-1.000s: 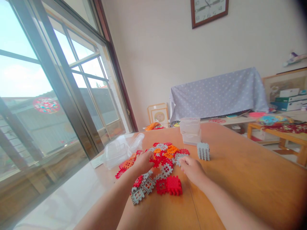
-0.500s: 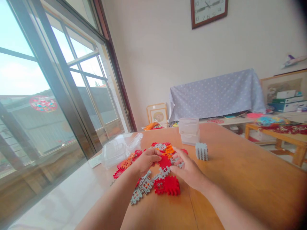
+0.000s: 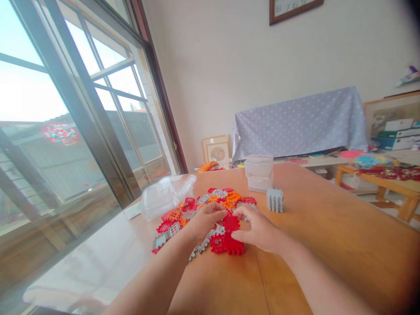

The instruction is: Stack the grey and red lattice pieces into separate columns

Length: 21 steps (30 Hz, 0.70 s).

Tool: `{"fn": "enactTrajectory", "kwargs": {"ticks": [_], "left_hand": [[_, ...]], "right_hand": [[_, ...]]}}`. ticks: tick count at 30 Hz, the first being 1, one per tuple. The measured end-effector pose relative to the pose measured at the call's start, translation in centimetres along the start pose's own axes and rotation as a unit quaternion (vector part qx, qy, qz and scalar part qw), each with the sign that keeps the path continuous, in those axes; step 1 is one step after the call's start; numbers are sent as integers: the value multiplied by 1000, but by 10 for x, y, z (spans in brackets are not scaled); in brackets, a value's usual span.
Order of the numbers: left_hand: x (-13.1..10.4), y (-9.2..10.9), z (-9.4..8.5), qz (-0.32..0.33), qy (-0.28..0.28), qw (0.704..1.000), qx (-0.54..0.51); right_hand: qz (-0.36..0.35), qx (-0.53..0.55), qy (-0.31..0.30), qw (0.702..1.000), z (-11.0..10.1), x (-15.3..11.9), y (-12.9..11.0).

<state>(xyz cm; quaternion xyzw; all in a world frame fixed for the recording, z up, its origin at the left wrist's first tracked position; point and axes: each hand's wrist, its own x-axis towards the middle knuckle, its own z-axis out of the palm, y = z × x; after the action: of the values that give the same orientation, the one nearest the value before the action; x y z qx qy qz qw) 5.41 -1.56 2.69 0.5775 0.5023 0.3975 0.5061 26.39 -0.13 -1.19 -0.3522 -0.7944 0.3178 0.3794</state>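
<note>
Between my hands is a red square interlocking tile (image 3: 231, 222) with notched edges. The fingers and thumb of my left hand (image 3: 208, 218) pinch its left side. My right hand (image 3: 259, 229) is curved around its right side, index fingertip at the upper edge and thumb at the lower. Just below stands a red block (image 3: 234, 246) built from such tiles, partly hidden by the right thumb. A chain of linked grey tiles (image 3: 200, 249) runs beside my left wrist. Behind the hands lies a pile of loose red, orange and grey tiles (image 3: 175, 215).
A grey assembled cube (image 3: 274, 201) stands to the right on the wooden table (image 3: 295, 262). Stacked clear plastic boxes (image 3: 259, 173) are at the back. At the left lies a clear plastic container (image 3: 159, 199), near the window.
My right hand has closed in on the red tile, its fingers now at the tile's edges. The tile has come closer to the red block. The view has tilted down slightly.
</note>
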Motion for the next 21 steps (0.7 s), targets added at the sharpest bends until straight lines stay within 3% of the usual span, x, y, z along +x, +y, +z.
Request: {"fn": "enactTrajectory", "kwargs": {"ticks": [5,8,12,17,21], "left_hand": [[-26,-20,-8,102,53,978,172],[-44,-32,-13,140,69,933,326],[-57,-40,-13,144,73,864,477],[-58,-43,-14,139,105,830,530],[-60,-43,-14,140,137,846,496]], "right_hand": [[29,-6,-65,997,-4,-6,-1],[32,-19,-74,997,-1,-8,2],[32,-36,-77,996,3,-9,5],[44,-64,-87,993,6,-10,2],[46,-62,-99,992,6,-10,1]]}}
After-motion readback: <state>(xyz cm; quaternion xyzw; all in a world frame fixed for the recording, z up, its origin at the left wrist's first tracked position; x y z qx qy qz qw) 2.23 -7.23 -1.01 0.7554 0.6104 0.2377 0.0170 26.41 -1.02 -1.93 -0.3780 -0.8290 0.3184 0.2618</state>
